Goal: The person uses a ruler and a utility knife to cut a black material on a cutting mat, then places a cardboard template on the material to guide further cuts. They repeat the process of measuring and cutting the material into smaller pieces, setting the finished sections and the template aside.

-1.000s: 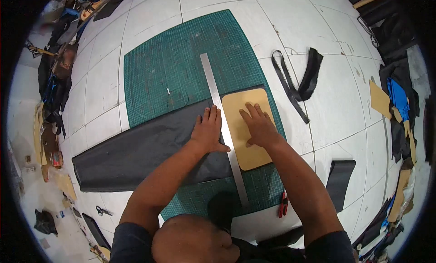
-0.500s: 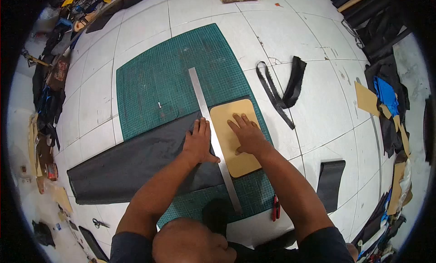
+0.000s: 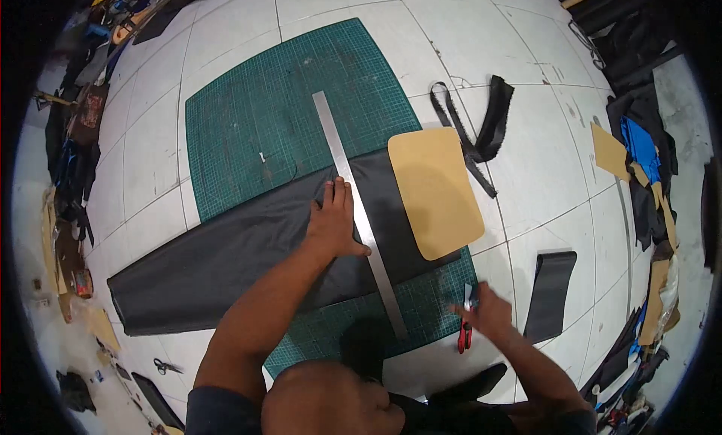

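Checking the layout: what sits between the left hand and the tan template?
Head view: the steel ruler, then a strip of black fabric, separates the left hand from the tan template.

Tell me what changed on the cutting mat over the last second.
The right hand left the tan template and dropped to the red cutter at the mat's near edge. The template slid right, off the ruler. The left hand stays pressing the black fabric beside the ruler.
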The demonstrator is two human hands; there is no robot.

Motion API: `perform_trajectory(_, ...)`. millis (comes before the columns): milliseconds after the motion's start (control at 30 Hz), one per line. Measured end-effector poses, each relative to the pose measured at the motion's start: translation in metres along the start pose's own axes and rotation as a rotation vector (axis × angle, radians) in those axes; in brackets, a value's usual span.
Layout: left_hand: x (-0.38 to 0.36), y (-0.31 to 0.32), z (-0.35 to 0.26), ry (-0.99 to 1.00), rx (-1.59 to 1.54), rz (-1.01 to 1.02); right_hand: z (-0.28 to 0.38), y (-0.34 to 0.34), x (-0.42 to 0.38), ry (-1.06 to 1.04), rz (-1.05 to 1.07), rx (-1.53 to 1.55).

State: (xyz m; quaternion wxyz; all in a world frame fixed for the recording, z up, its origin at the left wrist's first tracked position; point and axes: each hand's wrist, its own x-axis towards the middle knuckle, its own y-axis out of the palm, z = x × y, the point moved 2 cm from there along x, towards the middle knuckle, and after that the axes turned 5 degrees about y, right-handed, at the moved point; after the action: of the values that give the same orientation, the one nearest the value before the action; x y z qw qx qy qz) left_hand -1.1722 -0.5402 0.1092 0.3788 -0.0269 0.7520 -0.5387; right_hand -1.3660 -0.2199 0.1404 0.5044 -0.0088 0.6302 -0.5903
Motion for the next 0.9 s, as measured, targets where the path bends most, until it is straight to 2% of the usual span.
perform_trajectory(67,0.000,-0.003,0.000,-0.002,0.003,0.024,-0.011,0.023,-0.022,0.045,0.088,0.083)
perform_trajectory(133,0.000,-0.003,0.000,-0.009,0.010,0.024,-0.032,0.059,-0.028,0.059,0.009,0.207)
perform_trajectory(200,-0.001,-0.007,-0.001,-0.010,-0.003,0.031,-0.034,0.070,-0.032,0.127,-0.007,0.389)
perform_trajectory(233,-0.001,-0.008,-0.001,-0.009,-0.008,0.033,-0.033,0.066,-0.036,0.122,0.002,0.376)
perform_trajectory(333,0.000,-0.002,0.000,-0.008,-0.005,0.019,-0.022,0.047,-0.036,0.187,-0.098,0.899)
perform_trajectory(367,-0.001,-0.003,0.000,-0.007,-0.001,0.025,-0.013,0.030,-0.029,0.051,-0.202,0.656)
perform_trajectory(433,-0.001,-0.006,0.000,-0.006,0.007,0.030,0.019,-0.011,-0.005,-0.048,-0.166,0.521)
perform_trajectory(500,-0.001,-0.004,0.000,-0.010,-0.014,0.029,0.072,-0.048,0.025,0.165,0.046,0.734)
perform_trajectory(533,-0.001,-0.004,0.000,-0.011,-0.022,0.027,0.092,-0.053,0.044,0.126,0.067,0.626)
perform_trajectory(567,-0.001,-0.005,0.000,-0.009,-0.024,0.031,0.106,-0.048,0.064,0.085,0.087,0.520)
perform_trajectory(633,-0.001,-0.006,0.001,-0.011,-0.030,0.047,0.125,-0.014,0.106,-0.234,-0.028,0.618)
perform_trajectory(733,0.000,-0.001,0.001,-0.012,-0.061,0.016,0.183,-0.005,0.127,-0.294,-0.074,0.546)
perform_trajectory(800,0.004,0.005,0.002,-0.021,-0.026,0.002,0.219,-0.015,0.125,-0.365,-0.213,0.378)
perform_trajectory(900,0.006,0.008,0.004,-0.015,-0.017,-0.009,0.242,-0.015,0.132,-0.244,-0.114,0.352)
